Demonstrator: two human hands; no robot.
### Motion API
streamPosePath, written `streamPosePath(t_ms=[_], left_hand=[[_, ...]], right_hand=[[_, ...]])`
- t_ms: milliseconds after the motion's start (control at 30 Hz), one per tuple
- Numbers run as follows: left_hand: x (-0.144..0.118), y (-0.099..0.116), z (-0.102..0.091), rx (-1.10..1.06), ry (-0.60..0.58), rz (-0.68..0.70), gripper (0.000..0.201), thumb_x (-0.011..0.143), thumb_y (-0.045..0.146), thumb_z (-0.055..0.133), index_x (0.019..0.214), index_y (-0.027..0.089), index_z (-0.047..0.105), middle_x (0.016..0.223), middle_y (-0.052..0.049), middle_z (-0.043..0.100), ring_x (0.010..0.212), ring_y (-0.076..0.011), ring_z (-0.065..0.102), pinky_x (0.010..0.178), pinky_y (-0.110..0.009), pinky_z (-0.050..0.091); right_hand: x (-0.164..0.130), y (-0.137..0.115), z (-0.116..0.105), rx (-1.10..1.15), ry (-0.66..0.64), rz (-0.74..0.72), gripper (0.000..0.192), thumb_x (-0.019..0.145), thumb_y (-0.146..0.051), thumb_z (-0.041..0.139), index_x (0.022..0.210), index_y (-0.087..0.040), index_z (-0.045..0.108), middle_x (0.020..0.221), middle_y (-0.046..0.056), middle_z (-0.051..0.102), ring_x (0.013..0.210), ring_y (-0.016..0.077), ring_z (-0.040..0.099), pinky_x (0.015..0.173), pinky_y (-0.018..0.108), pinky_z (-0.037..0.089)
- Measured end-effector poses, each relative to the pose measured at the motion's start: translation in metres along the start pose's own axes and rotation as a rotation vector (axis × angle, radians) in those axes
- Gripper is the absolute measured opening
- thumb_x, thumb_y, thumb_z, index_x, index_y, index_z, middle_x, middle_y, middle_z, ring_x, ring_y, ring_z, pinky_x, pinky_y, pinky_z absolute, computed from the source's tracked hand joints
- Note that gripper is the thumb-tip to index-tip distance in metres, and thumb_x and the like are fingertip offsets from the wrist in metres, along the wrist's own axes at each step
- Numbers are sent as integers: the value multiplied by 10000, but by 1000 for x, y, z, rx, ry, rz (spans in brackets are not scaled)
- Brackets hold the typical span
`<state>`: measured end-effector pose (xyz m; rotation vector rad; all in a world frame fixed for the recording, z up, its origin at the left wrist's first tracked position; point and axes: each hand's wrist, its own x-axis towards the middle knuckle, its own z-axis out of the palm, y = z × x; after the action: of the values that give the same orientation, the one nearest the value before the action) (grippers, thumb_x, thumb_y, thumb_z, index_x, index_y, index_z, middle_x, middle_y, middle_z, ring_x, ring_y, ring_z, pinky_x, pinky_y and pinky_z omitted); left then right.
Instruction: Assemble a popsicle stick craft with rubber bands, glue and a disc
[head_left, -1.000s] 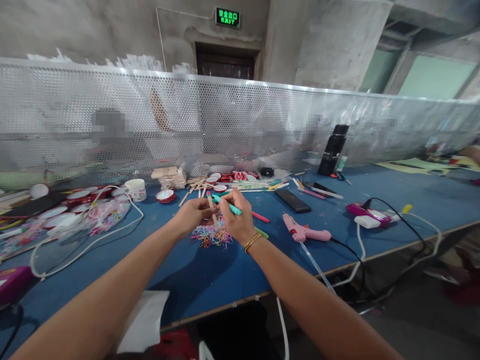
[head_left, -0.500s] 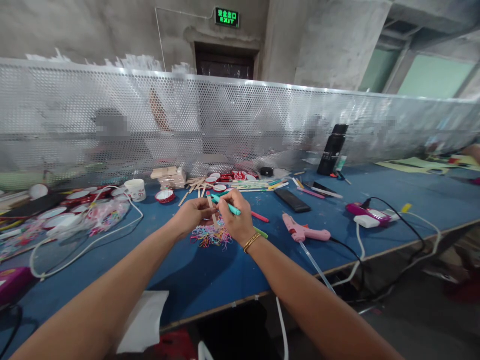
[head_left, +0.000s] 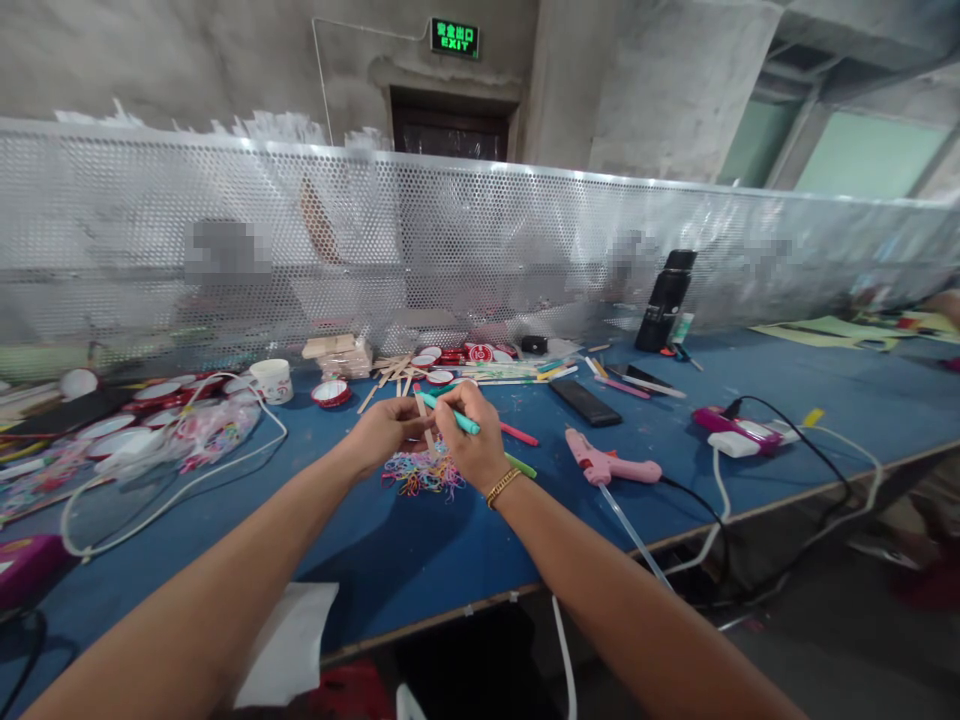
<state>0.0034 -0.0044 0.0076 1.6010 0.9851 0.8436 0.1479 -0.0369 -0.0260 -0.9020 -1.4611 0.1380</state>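
Gripping still: left hand (head_left: pixel 386 428) pinches wooden stick (head_left: pixel 422 412), right hand (head_left: pixel 471 440) clasps teal marker (head_left: pixel 448 411)

A thin, pale stick of bare, matt wood (head_left: pixel 424 418) is pinched in the left hand (head_left: pixel 386 430), and a teal marker of smooth, slightly glossy plastic (head_left: pixel 448 411) is gripped in the right hand (head_left: pixel 469 440), on whose wrist a shiny gold-coloured metal bracelet (head_left: pixel 504 485) is worn. A heap of small, rubbery-looking coloured loop bands (head_left: pixel 421 473) is seen on the blue table covering (head_left: pixel 420 550), which looks matt and cloth-like. The pink glue gun (head_left: pixel 609 465) is of smooth plastic. The long perforated screen (head_left: pixel 525 240) is of dull silvery metal. The wall (head_left: pixel 225 60) behind is of rough grey concrete.
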Motion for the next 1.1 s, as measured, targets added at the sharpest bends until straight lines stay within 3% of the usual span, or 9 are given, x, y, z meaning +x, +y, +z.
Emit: streamPosePath(t_ms=[1100], left_hand=[[0, 1, 1, -29, 17, -13, 370, 541, 329, 863, 705, 145, 587, 642, 32, 581, 616, -97, 564, 667, -270, 524]], right_hand=[[-1, 4, 2, -13, -8, -8, 109, 876, -285, 506, 795, -217, 530, 712, -7, 626, 656, 147, 585, 642, 260, 437]])
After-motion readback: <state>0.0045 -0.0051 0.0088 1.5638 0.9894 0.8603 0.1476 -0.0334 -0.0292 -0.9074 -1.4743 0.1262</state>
